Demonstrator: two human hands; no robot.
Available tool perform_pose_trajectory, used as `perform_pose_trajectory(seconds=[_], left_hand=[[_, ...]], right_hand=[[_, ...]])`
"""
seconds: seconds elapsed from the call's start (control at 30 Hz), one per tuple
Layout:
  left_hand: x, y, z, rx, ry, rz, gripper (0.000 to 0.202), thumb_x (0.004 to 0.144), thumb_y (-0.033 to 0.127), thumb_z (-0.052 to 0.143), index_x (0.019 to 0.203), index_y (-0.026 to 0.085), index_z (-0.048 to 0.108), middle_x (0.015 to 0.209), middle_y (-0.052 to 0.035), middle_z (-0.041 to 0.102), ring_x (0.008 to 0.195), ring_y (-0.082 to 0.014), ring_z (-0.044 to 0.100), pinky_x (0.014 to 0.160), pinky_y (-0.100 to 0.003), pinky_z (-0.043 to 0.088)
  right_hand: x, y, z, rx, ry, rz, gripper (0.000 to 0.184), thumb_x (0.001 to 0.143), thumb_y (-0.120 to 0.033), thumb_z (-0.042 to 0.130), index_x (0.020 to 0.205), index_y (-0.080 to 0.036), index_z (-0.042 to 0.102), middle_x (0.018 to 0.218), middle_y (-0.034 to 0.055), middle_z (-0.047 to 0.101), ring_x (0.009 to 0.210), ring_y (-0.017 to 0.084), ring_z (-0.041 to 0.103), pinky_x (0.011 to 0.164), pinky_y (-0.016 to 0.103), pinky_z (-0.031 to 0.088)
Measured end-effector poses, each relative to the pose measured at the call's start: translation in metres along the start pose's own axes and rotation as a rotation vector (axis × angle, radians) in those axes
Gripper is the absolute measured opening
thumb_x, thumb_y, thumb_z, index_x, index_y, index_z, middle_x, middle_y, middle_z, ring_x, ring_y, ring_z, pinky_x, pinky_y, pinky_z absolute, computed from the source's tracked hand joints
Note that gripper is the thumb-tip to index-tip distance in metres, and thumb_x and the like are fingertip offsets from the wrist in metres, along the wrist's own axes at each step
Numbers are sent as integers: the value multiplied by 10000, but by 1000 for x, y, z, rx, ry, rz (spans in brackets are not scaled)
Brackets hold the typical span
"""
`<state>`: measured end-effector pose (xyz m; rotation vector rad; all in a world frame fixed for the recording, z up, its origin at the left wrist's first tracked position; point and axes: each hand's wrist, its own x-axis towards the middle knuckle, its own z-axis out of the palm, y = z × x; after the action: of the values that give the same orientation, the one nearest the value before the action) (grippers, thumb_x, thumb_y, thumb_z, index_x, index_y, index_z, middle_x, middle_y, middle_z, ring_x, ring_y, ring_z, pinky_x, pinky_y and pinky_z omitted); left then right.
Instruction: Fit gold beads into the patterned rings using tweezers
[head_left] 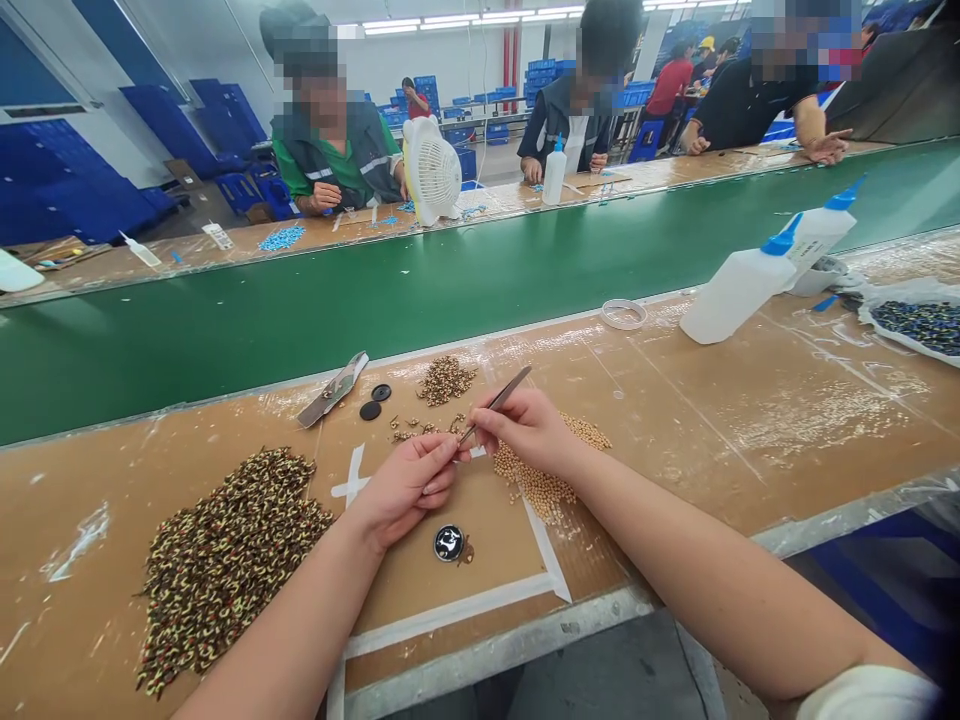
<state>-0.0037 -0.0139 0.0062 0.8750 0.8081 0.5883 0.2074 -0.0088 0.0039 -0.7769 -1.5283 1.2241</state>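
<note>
My right hand (529, 428) is closed around metal tweezers (513, 388), whose tip points down and left to the fingertips of my left hand (411, 482). Thumb and fingers of the left hand are pinched together; any small piece between them is too small to make out. Below the hands sits a round black cap (448, 543) with glossy liquid in it and a brown smear beside it. Tan round beads (541, 482) lie partly behind my right hand. Beyond the hands is a pile of small gold-brown pieces (445, 380), with a few scattered nearer my fingers.
A large pile of dark, yellow and red pieces (232, 560) lies left. Two black discs (381, 392) and a crumpled strip (334, 390) lie beyond. White bottles (739, 295) stand right, near a clear ring (624, 314). Co-workers sit across the green belt (300, 325).
</note>
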Motion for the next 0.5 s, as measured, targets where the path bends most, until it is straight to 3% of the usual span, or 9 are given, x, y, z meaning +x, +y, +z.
perform_pose_trajectory(seconds=[0.5], left_hand=[[1, -6, -2, -2, -16, 27, 335, 877, 433, 772, 919, 107, 705, 840, -20, 543, 478, 17, 237, 427, -155, 127]], right_hand=[[-5, -2, 1, -186, 21, 0, 379, 1004, -467, 581, 770, -181, 666, 678, 22, 686, 574, 113, 608, 566, 268, 494]])
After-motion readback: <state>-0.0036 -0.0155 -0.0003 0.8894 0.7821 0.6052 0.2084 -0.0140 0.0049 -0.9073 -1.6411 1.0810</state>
